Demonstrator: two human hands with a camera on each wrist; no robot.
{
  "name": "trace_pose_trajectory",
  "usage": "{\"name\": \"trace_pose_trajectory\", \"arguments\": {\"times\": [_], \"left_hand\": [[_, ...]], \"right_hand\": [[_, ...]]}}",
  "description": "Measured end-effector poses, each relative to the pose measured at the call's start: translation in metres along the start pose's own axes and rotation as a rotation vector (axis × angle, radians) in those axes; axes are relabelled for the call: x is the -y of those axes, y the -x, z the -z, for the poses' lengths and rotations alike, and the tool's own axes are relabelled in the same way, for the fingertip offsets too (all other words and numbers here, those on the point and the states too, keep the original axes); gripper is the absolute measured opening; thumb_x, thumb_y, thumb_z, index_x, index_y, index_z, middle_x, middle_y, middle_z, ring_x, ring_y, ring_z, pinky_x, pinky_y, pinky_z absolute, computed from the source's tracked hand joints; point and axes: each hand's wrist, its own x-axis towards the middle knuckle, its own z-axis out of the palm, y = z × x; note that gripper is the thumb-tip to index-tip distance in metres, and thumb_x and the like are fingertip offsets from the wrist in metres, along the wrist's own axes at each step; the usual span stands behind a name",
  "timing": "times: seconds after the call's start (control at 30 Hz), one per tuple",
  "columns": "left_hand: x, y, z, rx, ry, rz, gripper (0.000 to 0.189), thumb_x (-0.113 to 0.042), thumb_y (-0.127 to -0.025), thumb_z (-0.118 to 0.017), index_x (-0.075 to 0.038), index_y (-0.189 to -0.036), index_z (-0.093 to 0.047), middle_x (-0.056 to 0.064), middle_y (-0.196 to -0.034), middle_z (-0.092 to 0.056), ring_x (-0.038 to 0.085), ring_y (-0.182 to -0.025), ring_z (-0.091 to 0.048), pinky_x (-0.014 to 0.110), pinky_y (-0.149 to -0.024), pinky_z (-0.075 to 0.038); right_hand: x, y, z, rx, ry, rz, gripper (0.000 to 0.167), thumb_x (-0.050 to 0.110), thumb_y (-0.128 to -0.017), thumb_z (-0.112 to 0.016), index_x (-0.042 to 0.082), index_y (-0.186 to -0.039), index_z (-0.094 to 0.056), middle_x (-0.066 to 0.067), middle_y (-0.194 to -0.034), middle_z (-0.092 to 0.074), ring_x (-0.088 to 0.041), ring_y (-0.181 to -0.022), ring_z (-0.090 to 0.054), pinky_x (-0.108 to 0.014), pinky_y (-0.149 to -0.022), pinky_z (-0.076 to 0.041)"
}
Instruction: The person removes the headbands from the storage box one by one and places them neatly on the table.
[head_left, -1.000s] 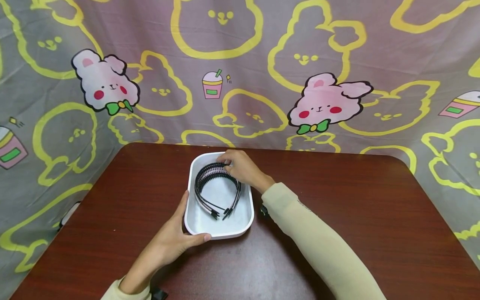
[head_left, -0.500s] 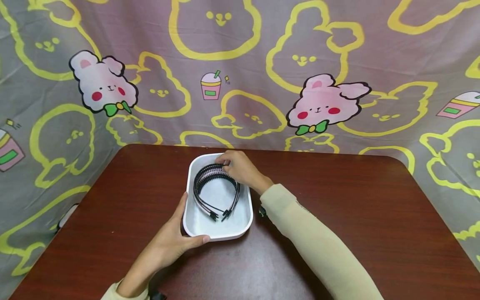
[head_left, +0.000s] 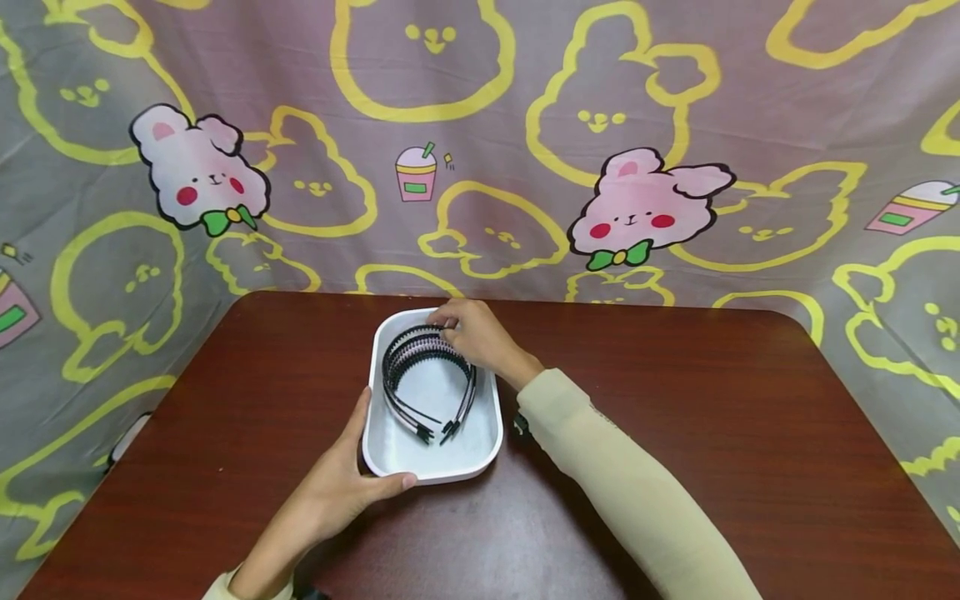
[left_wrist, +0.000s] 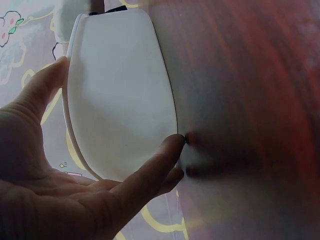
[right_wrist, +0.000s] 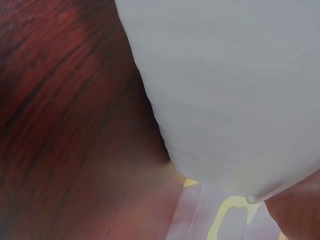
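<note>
A white rectangular box (head_left: 450,460) with rounded corners stands on the table, and several toothed headbands (head_left: 429,343), mostly black with a lilac one among them, lie nested inside it. My left hand (head_left: 341,483) grips the box at its near left corner, thumb along the front and fingers on the left side. In the left wrist view the digits of that hand press against the outer wall (left_wrist: 120,95). At the box's far end my right hand (head_left: 480,337) has curled fingers on the top of the headbands. Its fingertips are partly hidden. The right wrist view shows mainly the box's outside (right_wrist: 225,100).
The dark red-brown wooden table (head_left: 660,400) extends on both sides of the box. Behind and beside it hangs a curtain (head_left: 495,108) printed with rabbits and drink cups. A small pale speck lies on the table at the left.
The headbands' tops have spread slightly apart under my right hand, with a lighter gap showing between them. Both hands keep their places on the box and headbands. The head view has shifted a little.
</note>
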Motion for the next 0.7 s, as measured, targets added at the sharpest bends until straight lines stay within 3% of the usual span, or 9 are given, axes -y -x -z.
{"name": "trace_pose_trajectory", "arguments": {"times": [0.4,0.7], "left_hand": [[0.001,0.001,0.000,-0.010,-0.014,-0.007,0.133,-0.038,-0.080,-0.092,-0.011,-0.169,0.003,0.025,-0.171,-0.023,0.045,-0.148,-0.041,0.061,-0.122,-0.030],[0.001,0.001,0.000,-0.013,-0.024,-0.008,0.133,-0.039,-0.080,-0.092,-0.012,-0.170,0.003,0.025,-0.171,-0.024,0.046,-0.148,-0.042,0.062,-0.121,-0.031]], "right_hand": [[0.002,-0.001,0.005,-0.022,-0.016,-0.032,0.032,-0.009,-0.095,-0.061,0.004,-0.118,-0.079,-0.012,-0.117,-0.077,-0.025,-0.098,-0.066,-0.031,-0.084,-0.054],[0.001,-0.003,0.015,-0.069,-0.025,-0.097,0.029,-0.005,-0.098,-0.063,0.005,-0.119,-0.079,-0.013,-0.120,-0.074,-0.022,-0.093,-0.061,-0.026,-0.076,-0.047]]}}
